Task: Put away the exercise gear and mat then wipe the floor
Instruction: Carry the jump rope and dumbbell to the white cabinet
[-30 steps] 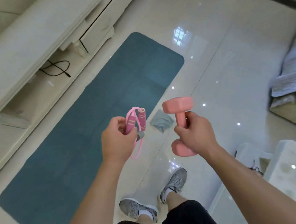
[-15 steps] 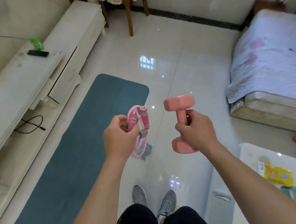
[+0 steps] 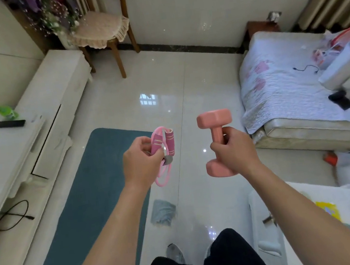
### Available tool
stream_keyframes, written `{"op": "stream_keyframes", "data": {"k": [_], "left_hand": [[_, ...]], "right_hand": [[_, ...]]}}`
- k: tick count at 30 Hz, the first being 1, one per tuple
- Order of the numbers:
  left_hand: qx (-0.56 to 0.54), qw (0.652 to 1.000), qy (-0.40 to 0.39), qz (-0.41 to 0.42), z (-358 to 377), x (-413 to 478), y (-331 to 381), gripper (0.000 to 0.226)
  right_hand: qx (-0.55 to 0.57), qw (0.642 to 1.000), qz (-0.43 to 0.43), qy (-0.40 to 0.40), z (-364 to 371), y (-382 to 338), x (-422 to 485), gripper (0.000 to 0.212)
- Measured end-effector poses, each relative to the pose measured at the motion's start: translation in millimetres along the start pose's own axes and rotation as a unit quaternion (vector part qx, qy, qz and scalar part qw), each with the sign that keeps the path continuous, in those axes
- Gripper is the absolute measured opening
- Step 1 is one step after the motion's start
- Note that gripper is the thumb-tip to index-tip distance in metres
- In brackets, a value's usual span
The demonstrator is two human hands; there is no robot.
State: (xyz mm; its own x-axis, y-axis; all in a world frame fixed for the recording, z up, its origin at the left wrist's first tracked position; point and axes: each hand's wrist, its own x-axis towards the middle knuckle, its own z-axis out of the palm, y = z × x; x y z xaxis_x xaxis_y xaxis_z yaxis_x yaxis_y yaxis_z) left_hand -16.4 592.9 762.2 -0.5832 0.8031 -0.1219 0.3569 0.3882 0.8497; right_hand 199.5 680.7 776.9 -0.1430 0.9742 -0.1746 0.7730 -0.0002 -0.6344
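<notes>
- Head view: gripping folded pink jump rope point(image 3: 157, 144) in left hand point(image 3: 138, 160), above right edge of teal mat point(image 3: 80, 211).
- Grasping pink dumbbell point(image 3: 214, 119) by its bar in right hand point(image 3: 235, 150), upright, off to mat's right.
- Lying on floor just beside mat's right edge: grey cloth point(image 3: 163, 211).

One dumbbell point(image 3: 214, 119), one jump rope point(image 3: 156, 142), one mat point(image 3: 78, 200), one cloth point(image 3: 163, 211), one chair point(image 3: 100, 26).
</notes>
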Motion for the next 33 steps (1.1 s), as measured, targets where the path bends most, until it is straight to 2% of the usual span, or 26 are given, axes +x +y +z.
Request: {"op": "stream_keyframes", "data": {"k": [8, 21, 33], "left_hand": [[0.02, 1.0, -0.005, 0.023, 33.1, 78.4, 46.8, 0.017], [0.007, 0.997, 0.067, 0.033, 102.7, 209.0, 136.0, 0.021], [-0.004, 0.993, 0.12, 0.006, 81.7, 376.0, 145.2, 0.019]], "right_hand": [[0.003, 1.0, -0.006, 0.009, -32.0, -4.1, 82.2, 0.008], [0.009, 0.996, -0.084, -0.013, -95.7, -33.1, 267.2, 0.007], [0.008, 0.993, -0.11, -0.046, -47.1, -119.9, 432.2, 0.007]]}}
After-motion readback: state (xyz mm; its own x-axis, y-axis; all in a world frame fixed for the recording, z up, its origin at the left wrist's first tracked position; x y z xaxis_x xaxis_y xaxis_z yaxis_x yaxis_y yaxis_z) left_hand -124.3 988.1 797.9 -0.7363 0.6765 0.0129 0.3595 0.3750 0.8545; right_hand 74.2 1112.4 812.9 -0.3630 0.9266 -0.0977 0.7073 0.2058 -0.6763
